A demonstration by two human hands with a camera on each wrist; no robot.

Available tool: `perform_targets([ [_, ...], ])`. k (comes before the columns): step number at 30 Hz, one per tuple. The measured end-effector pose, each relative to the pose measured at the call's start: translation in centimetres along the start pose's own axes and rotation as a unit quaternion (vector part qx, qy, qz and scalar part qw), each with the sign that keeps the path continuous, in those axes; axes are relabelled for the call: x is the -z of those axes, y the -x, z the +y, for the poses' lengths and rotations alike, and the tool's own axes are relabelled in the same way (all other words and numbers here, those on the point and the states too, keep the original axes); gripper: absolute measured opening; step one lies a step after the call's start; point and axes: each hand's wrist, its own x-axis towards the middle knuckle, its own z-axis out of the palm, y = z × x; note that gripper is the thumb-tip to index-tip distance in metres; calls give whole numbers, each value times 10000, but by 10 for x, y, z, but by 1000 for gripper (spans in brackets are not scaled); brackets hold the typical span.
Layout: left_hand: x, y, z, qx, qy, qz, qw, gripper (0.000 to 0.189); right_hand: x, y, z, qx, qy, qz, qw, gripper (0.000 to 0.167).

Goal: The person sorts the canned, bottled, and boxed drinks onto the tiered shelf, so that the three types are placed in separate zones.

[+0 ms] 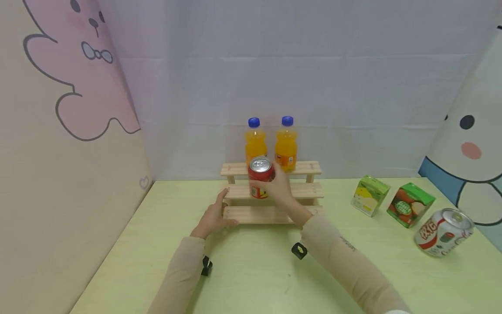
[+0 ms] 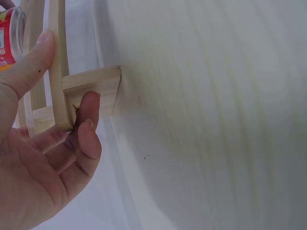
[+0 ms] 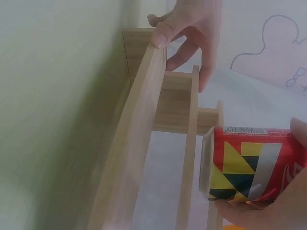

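Observation:
A three-tier wooden shelf (image 1: 255, 214) stands against the back wall. At its left end, my left hand (image 1: 213, 219) grips the lowest plank, thumb on the front face and fingers bent round the end, as the left wrist view shows. My right hand (image 1: 279, 185) holds a red soda can (image 1: 259, 176) upright by its side, in front of the middle tier. Whether the can's base touches the middle plank (image 3: 189, 143) cannot be told. Behind the can, two orange-drink bottles (image 1: 286, 139) with blue caps stand on the top tier; the can partly covers the left one.
To the right on the pale table (image 1: 251, 279) stand a green-and-yellow juice box (image 1: 368, 196), a green-and-brown drink box (image 1: 409, 206) and a white-and-red soda can (image 1: 443, 233). A cartoon-printed wall (image 1: 78, 183) borders the table on the left.

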Motion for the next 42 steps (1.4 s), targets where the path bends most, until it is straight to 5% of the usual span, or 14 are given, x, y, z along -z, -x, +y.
perform_targets([
  [34, -1, -3, -4, 95, -72, 8, 9999, 102, -18, -5, 9, 182, 602, 323, 9975, 79],
  [42, -1, -2, -4, 38, -57, 32, 10000, 101, -14, 1, 9, 257, 375, 182, 9988, 83],
])
